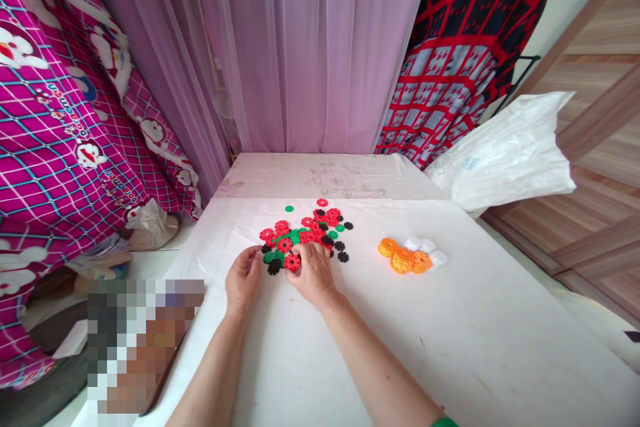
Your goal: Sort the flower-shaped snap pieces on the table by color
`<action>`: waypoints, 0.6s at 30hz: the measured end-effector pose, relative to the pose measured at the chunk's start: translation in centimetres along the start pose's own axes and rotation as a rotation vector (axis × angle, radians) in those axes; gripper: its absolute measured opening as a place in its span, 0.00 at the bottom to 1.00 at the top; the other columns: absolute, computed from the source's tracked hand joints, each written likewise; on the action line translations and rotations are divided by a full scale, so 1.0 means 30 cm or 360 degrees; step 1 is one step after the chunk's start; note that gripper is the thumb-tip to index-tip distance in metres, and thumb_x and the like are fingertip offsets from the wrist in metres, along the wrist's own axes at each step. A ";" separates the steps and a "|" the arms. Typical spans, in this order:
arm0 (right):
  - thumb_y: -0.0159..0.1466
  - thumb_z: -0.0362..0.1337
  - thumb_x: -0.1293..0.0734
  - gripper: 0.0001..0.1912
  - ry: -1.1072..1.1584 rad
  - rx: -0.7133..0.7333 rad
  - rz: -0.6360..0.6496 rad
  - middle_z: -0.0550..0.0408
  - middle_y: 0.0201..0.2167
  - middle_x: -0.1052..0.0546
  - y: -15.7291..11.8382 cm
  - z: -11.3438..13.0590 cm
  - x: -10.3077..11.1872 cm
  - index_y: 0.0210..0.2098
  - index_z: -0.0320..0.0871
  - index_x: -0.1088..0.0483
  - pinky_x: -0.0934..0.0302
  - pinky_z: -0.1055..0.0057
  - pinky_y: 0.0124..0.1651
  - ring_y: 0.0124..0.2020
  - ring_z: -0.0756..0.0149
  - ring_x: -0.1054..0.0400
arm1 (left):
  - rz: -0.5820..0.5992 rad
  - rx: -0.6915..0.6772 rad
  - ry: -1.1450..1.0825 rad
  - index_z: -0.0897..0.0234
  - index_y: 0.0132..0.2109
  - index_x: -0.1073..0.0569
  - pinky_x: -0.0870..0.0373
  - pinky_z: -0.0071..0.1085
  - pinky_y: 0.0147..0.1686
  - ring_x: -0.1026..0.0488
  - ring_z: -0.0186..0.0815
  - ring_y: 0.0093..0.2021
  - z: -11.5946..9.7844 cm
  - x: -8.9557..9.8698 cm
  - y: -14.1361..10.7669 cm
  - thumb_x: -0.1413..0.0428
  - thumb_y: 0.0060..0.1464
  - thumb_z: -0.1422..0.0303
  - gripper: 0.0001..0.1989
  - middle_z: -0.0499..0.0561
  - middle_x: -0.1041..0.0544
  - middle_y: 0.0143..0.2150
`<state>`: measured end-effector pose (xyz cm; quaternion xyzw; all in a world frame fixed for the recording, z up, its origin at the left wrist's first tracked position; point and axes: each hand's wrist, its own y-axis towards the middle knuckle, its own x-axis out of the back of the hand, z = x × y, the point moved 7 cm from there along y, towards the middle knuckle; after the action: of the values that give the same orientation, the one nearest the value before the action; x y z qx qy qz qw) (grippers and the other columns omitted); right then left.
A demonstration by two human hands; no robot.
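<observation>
A loose heap of notched plastic building discs in red, green and black lies mid-table. My left hand [244, 280] is at the heap's left edge, thumb and fingers drawn together beside a black disc [266, 249]; whether they grip it I cannot tell. Over the near right side of the heap, my right hand [316, 275] is curled, with a red disc [292, 261] between its thumb and forefinger. More red discs [267, 234], green discs [270, 257] and black discs [343, 257] lie around both hands. The right hand hides some of them.
Right of the heap sit stacked orange discs [403, 261] and white discs [425, 247] on the white-covered table [400, 353]. A white plastic bag [510, 150] stands at the table's right edge. A blurred, dark-edged object [155, 347] lies at the left edge.
</observation>
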<state>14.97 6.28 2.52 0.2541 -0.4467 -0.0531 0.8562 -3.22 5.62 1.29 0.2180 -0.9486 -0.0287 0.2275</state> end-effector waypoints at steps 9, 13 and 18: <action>0.54 0.34 0.32 0.17 0.0029 -0.0197 -0.0379 0.53 0.37 0.24 -0.120 -0.168 0.168 0.43 0.45 0.35 0.42 0.62 0.48 0.41 0.59 0.32 | -0.0001 -0.0021 0.0049 0.61 0.45 0.23 0.29 0.32 0.39 0.23 0.38 0.37 0.013 -0.003 0.003 0.51 0.53 0.55 0.20 0.51 0.18 0.38; 0.54 0.35 0.33 0.15 0.0002 -0.0227 -0.0301 0.55 0.35 0.24 -0.147 -0.226 0.185 0.42 0.45 0.35 0.42 0.63 0.47 0.39 0.60 0.31 | 0.0014 -0.0040 0.0044 0.60 0.45 0.23 0.29 0.32 0.40 0.23 0.38 0.39 0.019 -0.012 0.003 0.51 0.53 0.55 0.20 0.51 0.18 0.39; 0.55 0.33 0.34 0.10 -0.0134 -0.0298 -0.0306 0.54 0.35 0.24 -0.166 -0.232 0.215 0.38 0.46 0.33 0.42 0.64 0.45 0.39 0.60 0.32 | 0.0018 -0.0050 0.0011 0.61 0.44 0.23 0.28 0.32 0.39 0.23 0.38 0.38 0.013 -0.013 0.002 0.50 0.52 0.54 0.21 0.51 0.18 0.38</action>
<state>24.99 2.62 1.60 0.2121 -0.4488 -0.1869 0.8477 -3.12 5.82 0.78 0.2090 -0.9485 -0.0417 0.2344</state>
